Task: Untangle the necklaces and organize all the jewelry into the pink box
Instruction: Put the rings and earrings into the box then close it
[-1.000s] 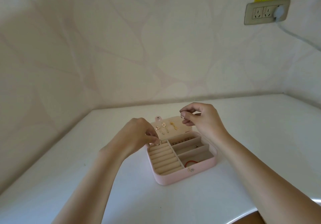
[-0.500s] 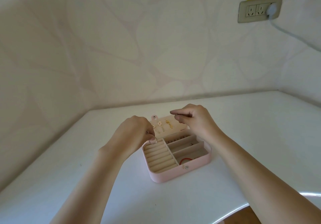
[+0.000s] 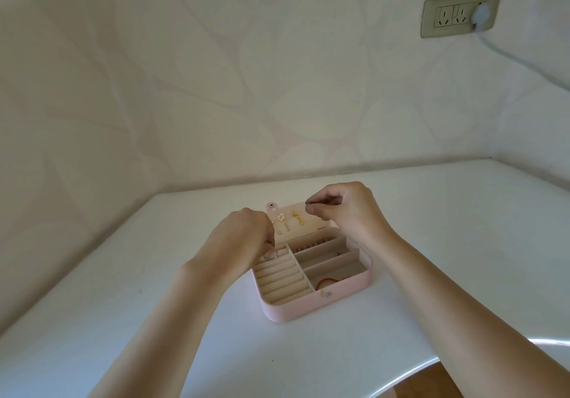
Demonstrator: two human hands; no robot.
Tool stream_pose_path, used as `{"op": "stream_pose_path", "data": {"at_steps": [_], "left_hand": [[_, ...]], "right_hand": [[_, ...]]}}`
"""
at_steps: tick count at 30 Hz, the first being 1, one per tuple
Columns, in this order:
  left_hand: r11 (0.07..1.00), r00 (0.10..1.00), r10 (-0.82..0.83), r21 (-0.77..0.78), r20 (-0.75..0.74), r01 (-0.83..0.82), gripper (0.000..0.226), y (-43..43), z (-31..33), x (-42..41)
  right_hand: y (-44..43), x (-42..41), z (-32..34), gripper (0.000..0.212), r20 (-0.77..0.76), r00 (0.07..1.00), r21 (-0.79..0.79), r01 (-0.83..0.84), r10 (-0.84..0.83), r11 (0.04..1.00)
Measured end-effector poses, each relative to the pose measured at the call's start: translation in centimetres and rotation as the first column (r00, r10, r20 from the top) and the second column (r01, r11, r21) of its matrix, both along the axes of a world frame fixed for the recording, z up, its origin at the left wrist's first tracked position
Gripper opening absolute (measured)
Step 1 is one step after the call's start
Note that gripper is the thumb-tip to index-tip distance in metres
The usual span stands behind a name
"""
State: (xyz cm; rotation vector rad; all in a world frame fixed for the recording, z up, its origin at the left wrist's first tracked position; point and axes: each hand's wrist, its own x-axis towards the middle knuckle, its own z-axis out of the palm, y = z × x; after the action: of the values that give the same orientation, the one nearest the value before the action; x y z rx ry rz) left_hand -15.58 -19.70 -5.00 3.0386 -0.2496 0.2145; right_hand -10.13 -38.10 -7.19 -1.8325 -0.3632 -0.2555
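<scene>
- Your left hand pinched a silver ring at the rearmost of the ring slots — released before it was wedged in, it could have rolled away.
- Your right hand pinched a small piece (too small to name) above the open lid; a loose pinch risked dropping it.
- The pink box lay unheld on the table — a hard push might have slid it.

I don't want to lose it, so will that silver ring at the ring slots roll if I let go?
Likely stiff and light: the silver ring is a thin metal band. On edge it could roll, though the padded ring rolls under it should probably hold it. Shiny, so maybe slippery.
</scene>
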Motion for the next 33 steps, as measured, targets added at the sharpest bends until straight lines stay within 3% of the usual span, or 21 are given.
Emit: {"op": "stream_pose_path", "data": {"at_steps": [6, 13, 20, 26, 33], "left_hand": [[1.0, 0.999, 0.025, -0.006, -0.027, -0.025, 0.013, 0.0, -0.1, 0.2], [1.0, 0.999, 0.013, 0.016, -0.031, -0.012, 0.016, -0.6, -0.5, 0.2], [0.996, 0.999, 0.019, -0.09, -0.033, -0.022, 0.01, -0.2, -0.4, 0.3], [0.997, 0.999, -0.022, -0.07, -0.033, 0.02, 0.009, 0.0, -0.3, 0.4], [0.997, 0.998, -0.036, -0.07, -0.045, 0.033, 0.015, 0.0, -0.4, 0.7]], "right_hand": [[0.2, -0.2, 0.1, 0.013, -0.02, 0.998, 0.087, -0.057, 0.059, 0.995], [0.0, 0.3, -0.4, 0.018, -0.004, 1.0, -0.034, -0.002, 0.002, 0.999], [0.4, -0.5, 0.1, 0.017, 0.001, 0.999, -0.047, -0.054, 0.054, 0.997], [0.5, -1.6, 0.5, 0.011, 0.099, 0.98, -0.115, -0.16, 0.172, 0.98], [0.6, -2.1, 0.6, 0.009, 0.054, 0.969, -0.106, -0.235, 0.241, 0.966]]}}
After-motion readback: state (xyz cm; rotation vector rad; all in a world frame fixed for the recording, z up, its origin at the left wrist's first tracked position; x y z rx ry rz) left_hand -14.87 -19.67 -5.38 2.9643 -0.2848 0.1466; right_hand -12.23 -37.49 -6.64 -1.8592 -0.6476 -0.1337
